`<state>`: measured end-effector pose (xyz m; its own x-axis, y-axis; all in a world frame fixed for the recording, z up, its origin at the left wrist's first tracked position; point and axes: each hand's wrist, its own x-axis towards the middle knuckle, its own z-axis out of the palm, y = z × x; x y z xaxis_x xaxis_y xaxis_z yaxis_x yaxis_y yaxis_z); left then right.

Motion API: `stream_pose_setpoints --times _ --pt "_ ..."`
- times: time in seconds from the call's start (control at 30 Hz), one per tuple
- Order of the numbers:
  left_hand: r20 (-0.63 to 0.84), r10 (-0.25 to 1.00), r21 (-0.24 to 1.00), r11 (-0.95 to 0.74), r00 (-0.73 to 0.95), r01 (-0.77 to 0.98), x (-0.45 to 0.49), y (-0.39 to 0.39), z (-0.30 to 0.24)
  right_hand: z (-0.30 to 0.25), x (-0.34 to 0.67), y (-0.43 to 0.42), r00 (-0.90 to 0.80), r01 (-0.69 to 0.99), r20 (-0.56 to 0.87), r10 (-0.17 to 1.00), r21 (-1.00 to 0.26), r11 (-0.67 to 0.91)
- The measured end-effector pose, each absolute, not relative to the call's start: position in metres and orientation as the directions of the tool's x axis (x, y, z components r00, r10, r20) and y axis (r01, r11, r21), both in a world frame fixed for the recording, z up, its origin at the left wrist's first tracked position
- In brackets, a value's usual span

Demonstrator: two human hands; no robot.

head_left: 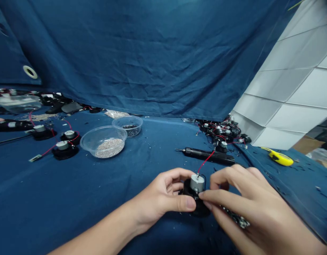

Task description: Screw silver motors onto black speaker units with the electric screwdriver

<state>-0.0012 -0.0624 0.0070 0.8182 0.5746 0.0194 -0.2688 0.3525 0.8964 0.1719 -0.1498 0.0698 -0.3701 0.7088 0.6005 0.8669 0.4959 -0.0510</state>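
Low in the middle, my left hand (pixel 171 193) is closed around a small motor assembly, its thumb along the near side. The assembly has a grey cylindrical motor (pixel 197 183) on a black round base (pixel 200 209), and a red wire (pixel 206 162) rises from its top. My right hand (pixel 248 198) comes in from the right. Its index finger and thumb are pinched together against the assembly, just below the motor. A tiny shiny piece shows by the fingertips; whatever the pinch holds is too small to name. Under the right hand lie small dark and silver bits (pixel 241 221), partly covered.
Behind the hands lies a black electric screwdriver (pixel 208 156). Clear tubs of small silver parts (pixel 103 141) and dark parts (pixel 128 126) stand left of centre. Motor assemblies (pixel 64 149) sit at left and in a pile (pixel 224 131) at right. A yellow tool (pixel 281 157) lies far right.
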Motion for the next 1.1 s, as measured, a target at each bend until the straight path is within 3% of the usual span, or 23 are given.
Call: stream_pose_setpoints --times 0.5,0.63,0.77,1.1 --pt "0.005 0.563 0.898 0.361 0.826 -0.251 -0.001 -0.064 0.010 0.073 0.173 -0.151 -0.398 0.853 0.557 0.729 -0.069 0.518" --pt "0.027 0.557 0.899 0.350 0.830 -0.265 -0.003 -0.065 0.011 0.075 0.172 -0.149 -0.307 0.836 0.566 0.765 -0.223 0.501" --pt "0.038 0.553 0.893 0.355 0.832 -0.277 -0.004 -0.064 0.011 0.079 0.171 -0.147 -0.261 0.810 0.479 0.838 -0.364 0.460" --pt "0.041 0.560 0.856 0.407 0.827 -0.318 0.000 -0.069 0.009 0.071 0.181 -0.156 -0.401 0.807 0.523 0.752 -0.187 0.560"
